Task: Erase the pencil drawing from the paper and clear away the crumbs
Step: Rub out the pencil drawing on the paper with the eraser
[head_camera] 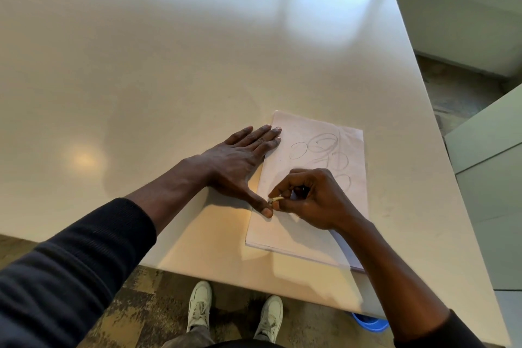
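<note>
Head view of a pale surface (169,65) with the paper (296,237) lying near its near-right edge, a thin stack of sheets apparently beneath it. The paper's long axis runs roughly 6 to 12 o'clock, its far end leaning slightly toward 1. The left hand (237,161) lies flat and spread across the paper's left margin, fingertips on the far-left corner and thumb on the sheet at mid-length, pinning it. The right hand (308,200) is curled over mid-sheet and pinches a small whitish eraser (275,199) between thumb and forefinger. The eraser's exposed tip sits just beside the left thumb; its short visible length lies about 9 to 3 o'clock, tip toward 9. The drawing (322,150), a cluster of looping pencil ovals, occupies the far half of the paper, at about 12 to 1 o'clock from the right hand and at 3 o'clock from the left fingertips; part of it is hidden behind the right knuckles. The right hand is the nearer to it and carries the tool, so the coming strokes appear to call for travel away from the body, along the sheet's long axis. Erasing seems barely under way; crumbs are too small to make out.
</note>
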### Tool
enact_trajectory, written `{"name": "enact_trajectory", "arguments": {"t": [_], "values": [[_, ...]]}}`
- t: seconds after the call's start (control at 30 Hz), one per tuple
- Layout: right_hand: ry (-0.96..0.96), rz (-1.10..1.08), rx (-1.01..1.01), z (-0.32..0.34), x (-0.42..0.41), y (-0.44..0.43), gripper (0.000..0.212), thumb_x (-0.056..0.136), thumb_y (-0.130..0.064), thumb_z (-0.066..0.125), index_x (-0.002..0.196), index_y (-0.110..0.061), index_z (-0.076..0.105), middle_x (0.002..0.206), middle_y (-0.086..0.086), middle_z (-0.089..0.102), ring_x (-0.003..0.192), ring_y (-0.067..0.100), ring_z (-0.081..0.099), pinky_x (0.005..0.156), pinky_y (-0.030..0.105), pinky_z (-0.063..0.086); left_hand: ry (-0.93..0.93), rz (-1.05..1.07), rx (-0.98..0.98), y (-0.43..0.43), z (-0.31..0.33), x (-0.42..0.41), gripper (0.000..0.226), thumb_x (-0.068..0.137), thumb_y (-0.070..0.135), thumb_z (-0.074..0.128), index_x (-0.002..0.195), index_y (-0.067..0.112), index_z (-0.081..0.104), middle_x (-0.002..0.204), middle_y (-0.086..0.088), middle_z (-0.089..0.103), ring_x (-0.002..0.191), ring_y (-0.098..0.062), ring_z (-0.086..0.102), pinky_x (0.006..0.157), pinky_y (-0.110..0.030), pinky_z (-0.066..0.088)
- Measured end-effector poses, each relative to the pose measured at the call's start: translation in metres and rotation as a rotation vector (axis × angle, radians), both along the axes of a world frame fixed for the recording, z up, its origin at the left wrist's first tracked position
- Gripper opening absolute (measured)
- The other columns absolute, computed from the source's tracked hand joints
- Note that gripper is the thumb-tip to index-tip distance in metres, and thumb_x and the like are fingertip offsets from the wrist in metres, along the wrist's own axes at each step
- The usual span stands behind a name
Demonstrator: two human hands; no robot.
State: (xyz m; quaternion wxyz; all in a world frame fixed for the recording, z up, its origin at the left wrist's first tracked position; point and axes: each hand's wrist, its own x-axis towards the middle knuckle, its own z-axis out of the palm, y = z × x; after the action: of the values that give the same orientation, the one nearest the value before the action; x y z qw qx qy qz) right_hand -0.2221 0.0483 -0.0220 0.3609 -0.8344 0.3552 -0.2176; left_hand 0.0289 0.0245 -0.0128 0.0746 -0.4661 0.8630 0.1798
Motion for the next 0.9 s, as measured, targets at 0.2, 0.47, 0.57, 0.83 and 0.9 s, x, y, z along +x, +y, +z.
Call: {"name": "enact_trajectory", "arguments": {"t": [0.2,0.47,0.57,0.83,0.9], "values": [[-0.045,-0.165,-0.071,-0.005,0.004,-0.01,0.027,0.085,-0.05,0.077,0.101,-0.028,0.083,0.085,-0.011,0.075,0.069,0.017,0.065,0.064,0.047,0.056,0.008,0.011,0.016,0.0,0.0,-0.001,0.157,0.059,0.105,0.057,0.166,0.024,-0.025,0.168,0.011,-0.042,0.15,-0.006,-0.046,0.129,-0.041,-0.022],[-0.027,-0.093,-0.033,-0.001,0.003,-0.012,0.028,0.084,-0.05,0.079,0.101,-0.028,0.084,0.084,-0.012,0.073,0.07,0.016,0.065,0.065,0.04,0.056,0.008,0.011,-0.002,0.001,0.001,-0.001,0.157,0.06,0.104,0.058,0.166,0.023,-0.024,0.169,0.011,-0.041,0.151,-0.006,-0.045,0.13,-0.04,-0.021],[-0.036,-0.056,-0.034,-0.003,0.001,-0.008,0.027,0.085,-0.048,0.08,0.101,-0.026,0.083,0.085,-0.011,0.072,0.07,0.016,0.064,0.064,0.035,0.054,0.005,0.011,-0.004,0.0,0.001,-0.001,0.157,0.06,0.104,0.058,0.166,0.023,-0.024,0.169,0.011,-0.041,0.151,-0.007,-0.045,0.13,-0.041,-0.021],[-0.038,-0.106,-0.06,-0.006,0.003,-0.012,0.025,0.085,-0.047,0.079,0.099,-0.026,0.083,0.084,-0.01,0.075,0.072,0.018,0.068,0.066,0.044,0.058,0.006,0.012,0.0,0.001,0.002,-0.001,0.157,0.059,0.105,0.057,0.167,0.023,-0.023,0.169,0.01,-0.04,0.151,-0.007,-0.044,0.13,-0.041,-0.02],[-0.04,-0.082,-0.051,-0.006,0.001,-0.012,0.025,0.085,-0.046,0.08,0.098,-0.026,0.083,0.083,-0.011,0.075,0.071,0.018,0.068,0.067,0.042,0.058,0.004,0.014,-0.002,0.001,0.003,-0.002,0.157,0.06,0.104,0.058,0.167,0.023,-0.023,0.169,0.011,-0.04,0.151,-0.007,-0.044,0.13,-0.041,-0.02]]}}
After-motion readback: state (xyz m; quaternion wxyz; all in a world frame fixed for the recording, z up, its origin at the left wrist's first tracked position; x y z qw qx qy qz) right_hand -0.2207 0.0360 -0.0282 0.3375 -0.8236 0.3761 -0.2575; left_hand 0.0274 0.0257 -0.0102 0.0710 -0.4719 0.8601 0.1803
